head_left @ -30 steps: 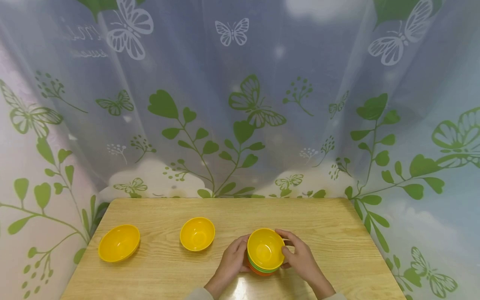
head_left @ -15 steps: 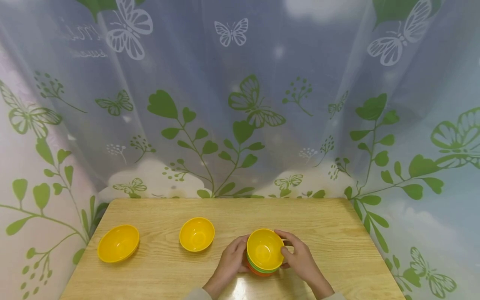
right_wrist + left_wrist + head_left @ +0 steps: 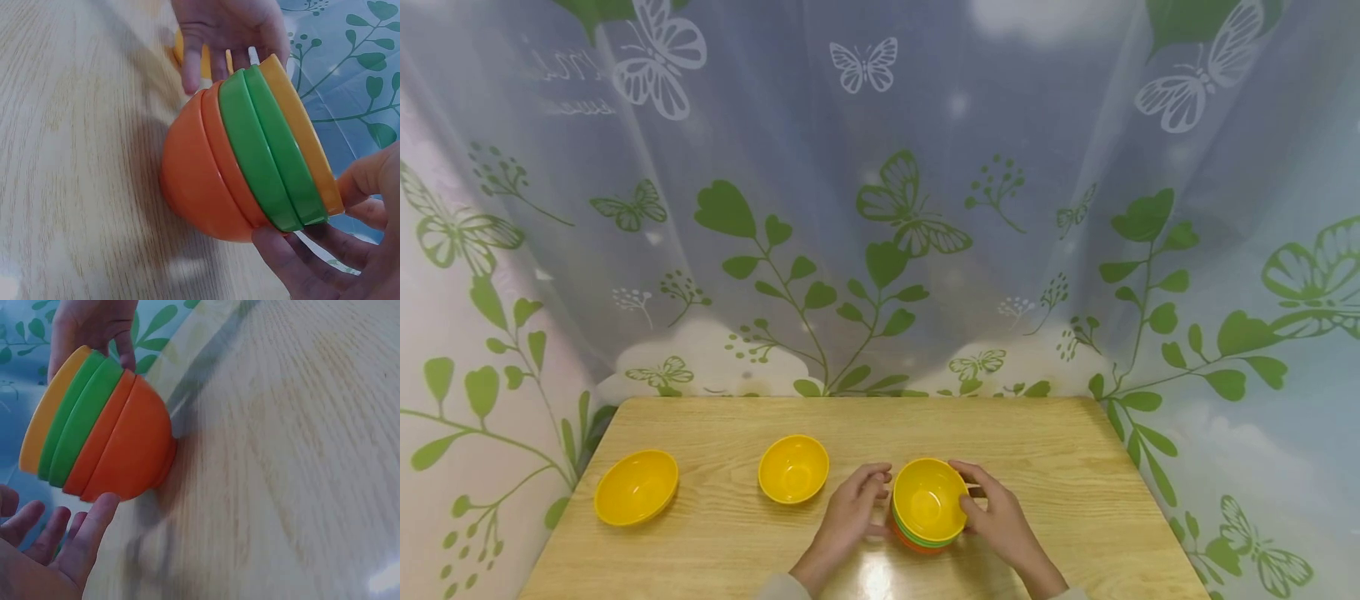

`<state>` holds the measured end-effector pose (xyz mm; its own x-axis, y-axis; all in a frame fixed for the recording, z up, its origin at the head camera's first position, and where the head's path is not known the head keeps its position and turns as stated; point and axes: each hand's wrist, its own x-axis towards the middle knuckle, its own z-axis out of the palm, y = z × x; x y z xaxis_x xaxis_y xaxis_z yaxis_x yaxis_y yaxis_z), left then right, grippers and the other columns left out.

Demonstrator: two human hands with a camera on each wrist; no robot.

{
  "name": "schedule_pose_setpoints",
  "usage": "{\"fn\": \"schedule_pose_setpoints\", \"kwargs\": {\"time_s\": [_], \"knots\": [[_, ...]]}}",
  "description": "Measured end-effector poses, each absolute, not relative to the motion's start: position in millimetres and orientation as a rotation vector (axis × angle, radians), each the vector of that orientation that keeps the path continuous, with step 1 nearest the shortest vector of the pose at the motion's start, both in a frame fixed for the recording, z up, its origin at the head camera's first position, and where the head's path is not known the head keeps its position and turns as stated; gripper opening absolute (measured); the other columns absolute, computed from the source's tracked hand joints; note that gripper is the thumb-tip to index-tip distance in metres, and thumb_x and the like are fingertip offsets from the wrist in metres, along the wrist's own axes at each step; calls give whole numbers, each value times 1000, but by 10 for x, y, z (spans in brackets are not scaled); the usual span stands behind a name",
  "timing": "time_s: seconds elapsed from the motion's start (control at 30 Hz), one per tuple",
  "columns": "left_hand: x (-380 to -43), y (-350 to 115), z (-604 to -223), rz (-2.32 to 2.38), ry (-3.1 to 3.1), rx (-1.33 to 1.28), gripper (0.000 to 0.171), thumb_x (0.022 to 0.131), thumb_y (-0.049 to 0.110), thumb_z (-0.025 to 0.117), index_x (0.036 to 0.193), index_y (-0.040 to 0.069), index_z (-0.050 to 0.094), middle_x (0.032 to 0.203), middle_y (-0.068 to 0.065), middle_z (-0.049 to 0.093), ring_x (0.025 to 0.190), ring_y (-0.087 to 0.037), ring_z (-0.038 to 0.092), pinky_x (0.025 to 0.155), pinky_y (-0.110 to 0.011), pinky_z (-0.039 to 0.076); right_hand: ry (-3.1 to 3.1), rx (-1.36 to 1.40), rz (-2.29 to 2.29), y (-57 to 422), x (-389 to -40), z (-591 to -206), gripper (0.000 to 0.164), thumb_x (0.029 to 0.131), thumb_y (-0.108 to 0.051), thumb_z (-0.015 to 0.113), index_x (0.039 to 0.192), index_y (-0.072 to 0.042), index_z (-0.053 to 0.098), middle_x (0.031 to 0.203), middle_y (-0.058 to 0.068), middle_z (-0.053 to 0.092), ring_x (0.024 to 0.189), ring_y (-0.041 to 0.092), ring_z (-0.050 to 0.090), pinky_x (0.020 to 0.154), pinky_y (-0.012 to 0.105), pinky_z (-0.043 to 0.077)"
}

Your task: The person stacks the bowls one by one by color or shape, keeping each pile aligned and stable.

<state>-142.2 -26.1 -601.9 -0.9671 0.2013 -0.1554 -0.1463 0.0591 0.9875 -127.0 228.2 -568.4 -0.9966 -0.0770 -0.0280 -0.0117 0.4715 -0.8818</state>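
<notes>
A stack of nested bowls stands on the wooden table, a yellow bowl (image 3: 929, 500) on top, then green bowls (image 3: 259, 147), with orange bowls (image 3: 134, 437) at the bottom. My right hand (image 3: 1003, 521) holds the stack's right side, fingers and thumb curved around the rims near the top. On the other side my left hand (image 3: 848, 510) is off the stack, its fingers loosely bent. In the left wrist view one fingertip (image 3: 107, 501) of it overlaps the lowest orange bowl's edge. Nothing lies in the left palm.
Left of the stack, farther back, sits a smaller-looking yellow bowl (image 3: 793, 469). Another yellow bowl (image 3: 636, 487), wider, stands near the left edge of the wooden table (image 3: 722, 550). A curtain (image 3: 880, 333) printed with leaves and butterflies hangs behind and beside the table.
My left hand has let go of the stack and moved a little to the left. The right hand and the bowls stay in place.
</notes>
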Motion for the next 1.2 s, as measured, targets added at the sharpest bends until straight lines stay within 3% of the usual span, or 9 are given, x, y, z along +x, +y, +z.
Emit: {"fn": "schedule_pose_setpoints", "kwargs": {"time_s": [0.27, 0.47, 0.87, 1.03, 1.2], "knots": [[-1436, -450, -5867, 1914, 2231, 87, 39, 115, 30, 52, 147, 11, 63, 144, -17, 68, 124, -36, 67, 72, -38, 71, 2587, -41, -1613, 2275, -1240, -5692, 49, 103, -4, 66, 150, -13, 63, 148, 18, 65, 122, 35, 66, 67, 37, 70], [-1471, -633, -5735, 1892, 2335, 103, 37, 114, 30, 57, 145, 12, 65, 144, -19, 69, 124, -37, 69, 72, -36, 71, 2581, -18, -1601, 2265, -1227, -5711, 48, 103, -8, 66, 150, -18, 63, 149, 17, 65, 124, 36, 67, 68, 37, 70], [-1607, -1011, -5622, 1832, 2552, 10, 28, 112, 22, 63, 138, 14, 71, 137, -11, 73, 120, -29, 69, 75, -34, 70, 2511, 40, -1612, 2254, -1248, -5784, 48, 104, -12, 64, 151, -16, 61, 145, 19, 65, 118, 33, 69, 73, 38, 71], [-1664, -1183, -5563, 1786, 2659, -35, 29, 110, 17, 64, 138, 11, 71, 135, -13, 74, 121, -31, 70, 74, -27, 68, 2502, 63, -1618, 2247, -1248, -5796, 48, 103, -13, 64, 151, -16, 61, 142, 19, 65, 115, 31, 70, 73, 39, 71], [-1714, -1350, -5537, 1756, 2685, -114, 34, 110, 17, 65, 143, 9, 68, 138, -13, 72, 124, -31, 69, 80, -28, 69, 2493, 70, -1621, 2246, -1242, -5785, 49, 103, -13, 64, 152, -15, 61, 142, 20, 64, 115, 31, 70, 74, 40, 71]]}}
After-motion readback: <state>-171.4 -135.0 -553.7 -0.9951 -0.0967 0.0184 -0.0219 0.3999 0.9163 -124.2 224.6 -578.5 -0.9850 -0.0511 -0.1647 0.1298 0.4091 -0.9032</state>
